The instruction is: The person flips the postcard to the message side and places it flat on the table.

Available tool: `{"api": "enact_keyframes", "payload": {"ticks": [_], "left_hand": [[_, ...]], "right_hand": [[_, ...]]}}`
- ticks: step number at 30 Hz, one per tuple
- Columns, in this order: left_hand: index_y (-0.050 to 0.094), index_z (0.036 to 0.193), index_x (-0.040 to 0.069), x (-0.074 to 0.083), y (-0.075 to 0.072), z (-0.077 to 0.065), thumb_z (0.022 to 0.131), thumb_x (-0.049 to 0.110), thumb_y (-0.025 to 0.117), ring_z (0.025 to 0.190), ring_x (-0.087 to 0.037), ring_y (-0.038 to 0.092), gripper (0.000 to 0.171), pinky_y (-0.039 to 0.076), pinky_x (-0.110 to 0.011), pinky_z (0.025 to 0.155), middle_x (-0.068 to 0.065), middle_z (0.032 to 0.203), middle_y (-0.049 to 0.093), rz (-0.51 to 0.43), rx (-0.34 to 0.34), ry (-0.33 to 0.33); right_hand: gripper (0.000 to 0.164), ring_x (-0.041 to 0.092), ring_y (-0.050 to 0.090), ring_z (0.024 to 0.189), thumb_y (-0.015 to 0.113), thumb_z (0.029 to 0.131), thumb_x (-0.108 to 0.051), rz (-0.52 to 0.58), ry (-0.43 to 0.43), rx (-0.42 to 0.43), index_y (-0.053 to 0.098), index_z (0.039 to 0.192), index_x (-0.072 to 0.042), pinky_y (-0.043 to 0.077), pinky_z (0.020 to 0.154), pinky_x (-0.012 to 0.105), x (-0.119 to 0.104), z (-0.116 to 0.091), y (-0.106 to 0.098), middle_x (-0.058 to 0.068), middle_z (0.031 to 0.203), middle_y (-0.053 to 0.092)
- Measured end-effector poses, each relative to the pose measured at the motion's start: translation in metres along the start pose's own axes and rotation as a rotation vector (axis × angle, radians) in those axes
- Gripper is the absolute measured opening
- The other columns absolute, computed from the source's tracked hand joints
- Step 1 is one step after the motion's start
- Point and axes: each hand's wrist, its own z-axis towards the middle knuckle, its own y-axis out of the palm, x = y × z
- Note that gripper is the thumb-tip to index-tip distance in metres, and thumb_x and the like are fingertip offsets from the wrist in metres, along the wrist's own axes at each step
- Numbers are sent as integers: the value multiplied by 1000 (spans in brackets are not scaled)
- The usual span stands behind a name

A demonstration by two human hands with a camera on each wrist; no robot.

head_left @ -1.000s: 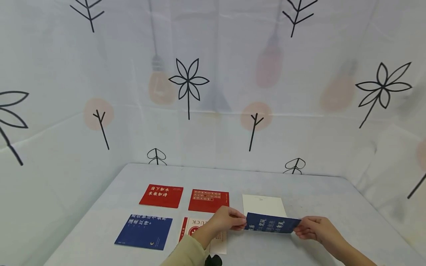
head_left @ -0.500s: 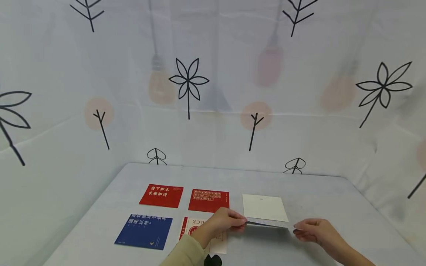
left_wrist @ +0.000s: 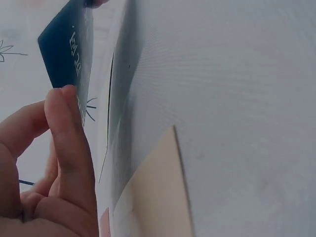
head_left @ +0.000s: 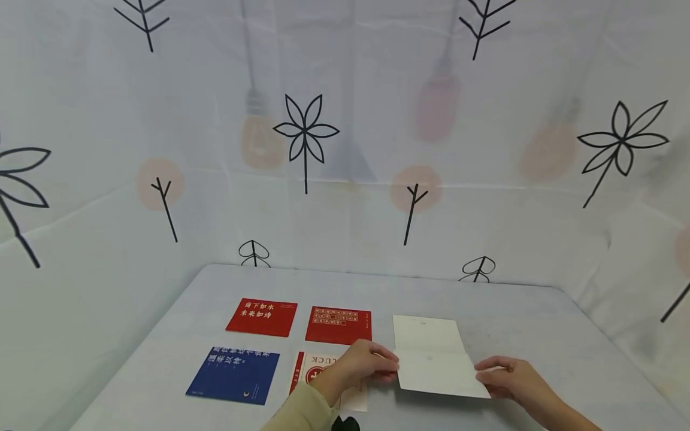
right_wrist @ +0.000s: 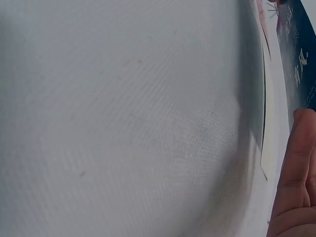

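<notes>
Card [head_left: 443,375], white above and blue underneath, is pinched at opposite edges by both hands [head_left: 362,366].

Blue card [head_left: 233,376] (landmark): 温柔以待 and a crescent moon; upper line unclear. Red card [head_left: 261,318], behind landmark: 当下如水 / 未来如诗. Second red card [head_left: 338,326], behind and right of landmark: boxed characters, too small to read. Cream card [head_left: 356,393], just right of landmark: "LUCK", partly hidden. Held card [right_wrist: 299,49], well right of landmark: white script underneath, 风 legible.

The held card [head_left: 443,377] has swung from blue face, through edge-on, to pale side, showing a mark [head_left: 429,358] too small to read.
</notes>
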Motion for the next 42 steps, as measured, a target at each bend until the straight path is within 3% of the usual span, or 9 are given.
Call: {"api": "enact_keyframes", "payload": {"ticks": [5, 12, 16, 42], "left_hand": [[64, 101, 5, -1, 3, 1, 79, 6, 73, 58, -14, 65, 24, 54, -26, 60, -8, 74, 67, -22, 11, -43], [60, 108, 3, 0, 6, -1, 79, 4, 72, 57, -15, 65, 32, 54, -25, 58, -9, 70, 66, 17, 19, -77], [61, 106, 3, 2, 7, -3, 79, 4, 72, 56, -14, 65, 29, 54, -24, 58, -10, 69, 65, 43, 13, -95], [55, 94, 7, 8, 20, -7, 74, -2, 74, 52, -14, 63, 29, 53, -25, 55, -9, 63, 62, 188, 43, -73]], "right_hand": [[47, 19, 57, 66, 71, 79, -14, -22, 34, 34, 57, 115, 12, 52, 62, 34, 1, 1, 5, 5, 75, 62], [55, 17, 56, 64, 70, 82, -13, -12, -49, -112, 47, 121, 18, 51, 60, 32, 8, 1, -1, 3, 71, 61], [56, 17, 56, 65, 69, 83, -11, 4, -50, -161, 43, 124, 19, 51, 60, 32, 9, 2, -2, 4, 73, 61], [49, 18, 56, 65, 73, 76, -9, -200, 6, -42, 53, 116, 14, 51, 61, 32, 13, 2, 7, 4, 73, 58]]}}
